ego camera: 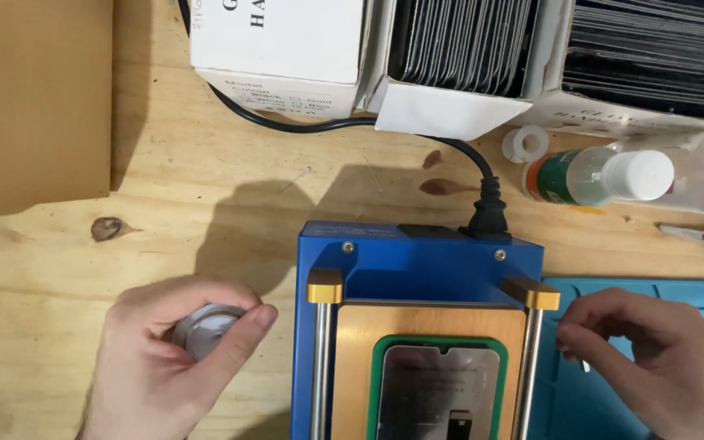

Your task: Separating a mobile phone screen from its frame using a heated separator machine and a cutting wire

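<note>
Cardboard sheet [34,102]: lies flat on the wooden table [205,187] at 10 o'clock, well apart from my hands.
Left hand [165,358]: at 8 o'clock, my fingers are closed around a small silver spool [208,328]; thumb on its right side, the rest wrapped over the top and left.
Silver spool: round, metallic, its flat face turned up, held in my left hand just beside the machine's left edge.
White boxes [287,49]: 3 along the top edge from 11 to 1 o'clock, 2 of them open and packed with dark glass sheets on edge.
Blue machine [417,261]: at 6 o'clock, with 2 gold-capped steel rods and a tan plate carrying a phone screen [437,391] in a green frame.
Black power cord [486,208]: plugged into the machine's back, at 12 o'clock.
Bottle [596,175]: clear, white cap, lying on its side at 2 o'clock.
Right hand [653,358]: at 4 o'clock over the teal mat [694,293], fingertips pinched together beside the right rod; I cannot tell what they hold.
</note>
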